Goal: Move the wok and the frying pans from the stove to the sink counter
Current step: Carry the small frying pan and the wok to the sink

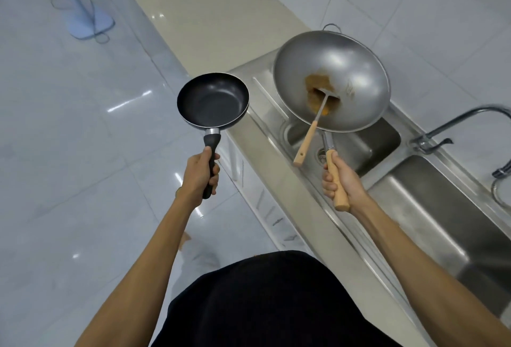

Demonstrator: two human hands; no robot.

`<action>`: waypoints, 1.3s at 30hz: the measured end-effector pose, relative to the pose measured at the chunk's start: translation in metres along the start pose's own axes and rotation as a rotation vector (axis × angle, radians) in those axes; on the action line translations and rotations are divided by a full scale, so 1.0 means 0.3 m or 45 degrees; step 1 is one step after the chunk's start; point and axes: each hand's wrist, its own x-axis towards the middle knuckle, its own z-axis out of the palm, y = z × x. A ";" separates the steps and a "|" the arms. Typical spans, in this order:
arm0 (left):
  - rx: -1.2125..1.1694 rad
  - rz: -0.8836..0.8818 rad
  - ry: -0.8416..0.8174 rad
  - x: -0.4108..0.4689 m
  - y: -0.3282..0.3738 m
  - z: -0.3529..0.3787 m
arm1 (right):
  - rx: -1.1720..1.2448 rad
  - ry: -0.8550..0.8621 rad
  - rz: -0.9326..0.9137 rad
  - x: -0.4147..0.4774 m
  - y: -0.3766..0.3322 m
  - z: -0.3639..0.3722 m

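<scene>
Wok (331,81) and pan (213,100) arriving at the sink counter (279,180), both in the air, neither set down.

The right hand (341,182) is clamping the wok's wooden handle, holding the bowl over the left basin (367,147); a spatula (313,128) and brown residue are sitting inside it. The left hand (200,176) is gripping the pan's black handle, carrying it over the floor just beside the counter edge. Judging from this, the carry is nearly over and placing is left. Count: one wok, one pan, one spatula, two basins, one tap (453,125). No stove is showing, so I cannot tell whether further pans are waiting.
</scene>
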 end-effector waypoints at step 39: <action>0.669 0.128 -0.691 1.500 0.900 -0.236 | 0.543 0.581 -0.122 0.692 -0.141 1.054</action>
